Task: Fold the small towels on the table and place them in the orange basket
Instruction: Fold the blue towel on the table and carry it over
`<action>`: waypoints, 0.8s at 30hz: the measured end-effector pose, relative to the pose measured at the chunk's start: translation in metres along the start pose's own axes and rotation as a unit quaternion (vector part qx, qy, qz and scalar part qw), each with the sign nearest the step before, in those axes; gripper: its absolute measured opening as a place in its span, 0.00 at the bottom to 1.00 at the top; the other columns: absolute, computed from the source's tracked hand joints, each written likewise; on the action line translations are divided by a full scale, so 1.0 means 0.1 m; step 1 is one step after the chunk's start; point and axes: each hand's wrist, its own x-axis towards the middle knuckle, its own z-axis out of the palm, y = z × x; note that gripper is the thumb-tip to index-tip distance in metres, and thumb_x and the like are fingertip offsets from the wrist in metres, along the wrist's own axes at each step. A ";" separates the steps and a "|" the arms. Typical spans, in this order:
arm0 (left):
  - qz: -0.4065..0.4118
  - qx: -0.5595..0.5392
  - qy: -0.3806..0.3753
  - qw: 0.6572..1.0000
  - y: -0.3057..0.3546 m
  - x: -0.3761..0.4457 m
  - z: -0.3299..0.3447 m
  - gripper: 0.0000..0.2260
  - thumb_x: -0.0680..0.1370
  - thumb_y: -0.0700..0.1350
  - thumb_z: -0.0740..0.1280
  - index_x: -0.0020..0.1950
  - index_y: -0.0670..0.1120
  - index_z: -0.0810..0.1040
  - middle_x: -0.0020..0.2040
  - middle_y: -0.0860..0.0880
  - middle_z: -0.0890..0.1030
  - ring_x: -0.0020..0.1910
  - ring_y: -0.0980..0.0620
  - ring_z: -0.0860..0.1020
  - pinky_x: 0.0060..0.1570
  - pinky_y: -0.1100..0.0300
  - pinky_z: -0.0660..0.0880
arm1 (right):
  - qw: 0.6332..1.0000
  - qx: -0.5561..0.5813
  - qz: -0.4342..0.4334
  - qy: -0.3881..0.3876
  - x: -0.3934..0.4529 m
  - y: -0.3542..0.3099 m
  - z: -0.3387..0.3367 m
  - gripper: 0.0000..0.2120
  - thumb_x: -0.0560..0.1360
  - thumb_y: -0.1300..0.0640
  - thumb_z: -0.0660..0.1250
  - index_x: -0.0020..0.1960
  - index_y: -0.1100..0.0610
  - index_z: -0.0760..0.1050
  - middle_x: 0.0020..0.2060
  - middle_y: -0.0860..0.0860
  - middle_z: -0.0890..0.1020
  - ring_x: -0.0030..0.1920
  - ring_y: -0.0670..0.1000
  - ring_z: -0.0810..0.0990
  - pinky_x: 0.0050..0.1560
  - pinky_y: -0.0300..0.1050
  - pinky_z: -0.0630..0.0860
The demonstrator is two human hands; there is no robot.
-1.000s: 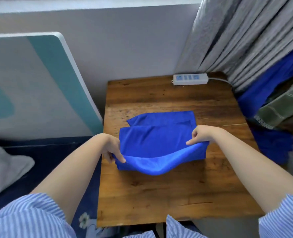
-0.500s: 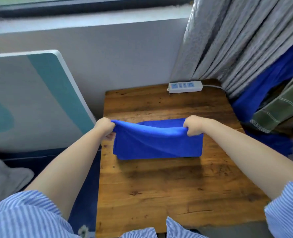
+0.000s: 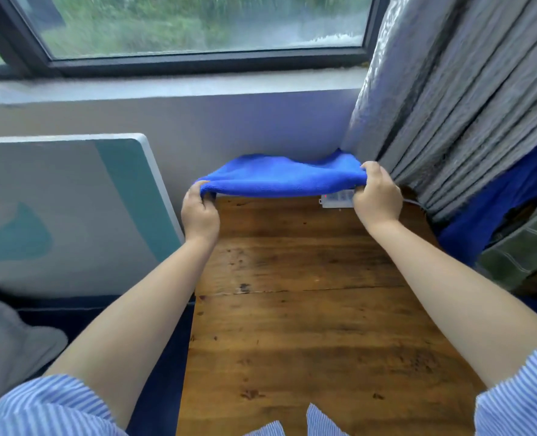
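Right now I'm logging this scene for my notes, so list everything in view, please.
towel: one, blue, held up over the table's far edge.
table: one, brown wood, centre.
power strip: one, white, far right of table, partly hidden.
board: one, white and teal, leaning at left.
curtain: one, grey, right.
window: one, dark frame, top.
cloths: blue and green, right.
left hand: grip on towel's left end.
right hand: grip on towel's right end.
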 end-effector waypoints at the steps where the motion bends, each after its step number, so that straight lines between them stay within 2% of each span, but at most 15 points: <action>1: 0.000 0.042 -0.026 0.999 -0.09 -0.05 -0.03 0.14 0.78 0.31 0.55 0.59 0.34 0.75 0.58 0.36 0.77 0.58 0.42 0.74 0.58 0.59 0.66 | 1.000 -0.024 -0.013 -0.008 -0.09 0.07 0.05 0.18 0.70 0.64 0.56 0.58 0.66 0.73 0.54 0.64 0.78 0.51 0.66 0.77 0.47 0.54 0.71; 3: 0.008 0.128 -0.094 0.987 -0.32 -0.16 -0.07 0.14 0.77 0.30 0.54 0.57 0.33 0.76 0.59 0.35 0.75 0.61 0.40 0.71 0.56 0.61 0.63 | 0.990 -0.103 -0.057 -0.075 -0.32 0.23 0.18 0.16 0.61 0.65 0.56 0.44 0.67 0.77 0.37 0.65 0.81 0.39 0.65 0.79 0.37 0.51 0.74; 4: 0.015 0.176 -0.136 0.975 -0.44 -0.21 -0.08 0.14 0.77 0.31 0.55 0.59 0.33 0.76 0.62 0.35 0.74 0.64 0.40 0.70 0.59 0.61 0.63 | 0.978 -0.158 -0.086 -0.106 -0.45 0.34 0.25 0.12 0.56 0.65 0.57 0.35 0.66 0.77 0.27 0.62 0.79 0.31 0.62 0.78 0.31 0.47 0.74; 6: 0.028 0.296 -0.231 0.926 -0.73 -0.34 -0.11 0.14 0.78 0.34 0.56 0.62 0.36 0.75 0.69 0.39 0.67 0.69 0.42 0.65 0.65 0.57 0.63 | 0.948 -0.242 -0.151 -0.141 -0.71 0.53 0.36 0.10 0.55 0.65 0.54 0.25 0.62 0.73 0.19 0.58 0.75 0.25 0.58 0.76 0.28 0.45 0.74; 7: 0.040 0.356 -0.284 0.890 -0.88 -0.40 -0.13 0.14 0.79 0.36 0.57 0.62 0.37 0.75 0.71 0.41 0.66 0.71 0.44 0.64 0.66 0.54 0.65 | 0.926 -0.280 -0.176 -0.184 -0.84 0.63 0.40 0.10 0.57 0.66 0.54 0.27 0.62 0.74 0.21 0.58 0.77 0.30 0.59 0.79 0.33 0.49 0.77; 8: 0.061 0.406 -0.346 0.844 -1.03 -0.48 -0.15 0.14 0.79 0.37 0.57 0.61 0.38 0.76 0.71 0.43 0.67 0.70 0.45 0.65 0.65 0.53 0.67 | 0.899 -0.318 -0.181 -0.241 -0.98 0.72 0.45 0.12 0.61 0.68 0.55 0.34 0.63 0.77 0.29 0.59 0.81 0.42 0.61 0.81 0.45 0.57 0.77; 9: 0.081 0.442 -0.411 0.793 -1.15 -0.56 -0.17 0.13 0.79 0.38 0.57 0.60 0.39 0.76 0.69 0.44 0.69 0.68 0.45 0.67 0.63 0.52 0.69 | 0.865 -0.357 -0.178 -0.305 -1.13 0.80 0.49 0.13 0.67 0.68 0.56 0.45 0.62 0.77 0.41 0.60 0.83 0.58 0.61 0.76 0.60 0.60 0.69; 10: 0.099 0.464 -0.470 0.745 -1.24 -0.64 -0.19 0.13 0.79 0.39 0.56 0.60 0.40 0.76 0.67 0.45 0.71 0.66 0.46 0.68 0.62 0.51 0.70 | 0.833 -0.378 -0.180 -0.362 -1.28 0.90 0.53 0.15 0.72 0.67 0.54 0.55 0.60 0.74 0.52 0.58 0.81 0.67 0.59 0.68 0.69 0.59 0.58; 11: 0.108 0.481 -0.520 0.698 -1.29 -0.72 -0.20 0.13 0.80 0.39 0.56 0.60 0.40 0.76 0.65 0.46 0.72 0.65 0.46 0.69 0.61 0.52 0.71 | 0.801 -0.392 -0.174 -0.417 -1.41 0.98 0.56 0.16 0.75 0.65 0.53 0.59 0.59 0.71 0.58 0.56 0.78 0.71 0.57 0.62 0.72 0.57 0.51; 13: 0.101 0.501 -0.588 0.627 -1.38 -0.91 -0.22 0.13 0.80 0.41 0.55 0.61 0.40 0.75 0.65 0.45 0.72 0.65 0.46 0.70 0.60 0.54 0.71 | 0.756 -0.399 -0.182 -0.485 -1.68 1.08 0.59 0.17 0.76 0.65 0.51 0.63 0.58 0.68 0.61 0.55 0.75 0.70 0.56 0.62 0.73 0.57 0.49; 15: 0.092 0.511 -0.621 0.587 -1.45 -1.07 -0.23 0.13 0.80 0.43 0.57 0.59 0.40 0.76 0.64 0.45 0.73 0.63 0.45 0.72 0.59 0.54 0.71 | 0.747 -0.371 -0.197 -0.515 -1.88 1.18 0.63 0.20 0.77 0.64 0.50 0.68 0.58 0.62 0.63 0.55 0.72 0.68 0.55 0.66 0.71 0.54 0.54; 17: 0.099 0.512 -0.641 0.563 -1.49 -1.20 -0.26 0.11 0.78 0.43 0.60 0.56 0.41 0.77 0.61 0.45 0.74 0.59 0.45 0.73 0.56 0.54 0.72 | 0.746 -0.340 -0.205 -0.535 -2.04 1.25 0.64 0.23 0.78 0.62 0.49 0.73 0.55 0.55 0.66 0.55 0.69 0.66 0.55 0.68 0.68 0.50 0.59; 19: 0.113 0.522 -0.659 0.529 -1.56 -1.29 -0.29 0.11 0.77 0.41 0.60 0.56 0.41 0.77 0.63 0.46 0.73 0.60 0.46 0.72 0.56 0.54 0.73 | 0.736 -0.329 -0.223 -0.548 -2.19 1.29 0.64 0.21 0.78 0.61 0.48 0.71 0.55 0.59 0.64 0.54 0.71 0.64 0.55 0.71 0.66 0.48 0.62; 22: 0.165 0.540 -0.674 0.477 -1.67 -1.41 -0.32 0.13 0.77 0.40 0.60 0.61 0.41 0.75 0.68 0.46 0.69 0.68 0.48 0.67 0.60 0.56 0.72 | 0.718 -0.337 -0.238 -0.561 -2.38 1.31 0.68 0.15 0.78 0.61 0.50 0.61 0.57 0.69 0.59 0.55 0.76 0.60 0.55 0.74 0.59 0.47 0.66; 24: 0.184 0.540 -0.674 0.470 -1.79 -1.48 -0.34 0.14 0.77 0.40 0.60 0.62 0.42 0.74 0.69 0.47 0.67 0.70 0.48 0.64 0.61 0.56 0.71 | 0.713 -0.344 -0.235 -0.564 -2.48 1.26 0.70 0.14 0.78 0.61 0.51 0.58 0.59 0.71 0.57 0.55 0.77 0.59 0.56 0.75 0.56 0.47 0.69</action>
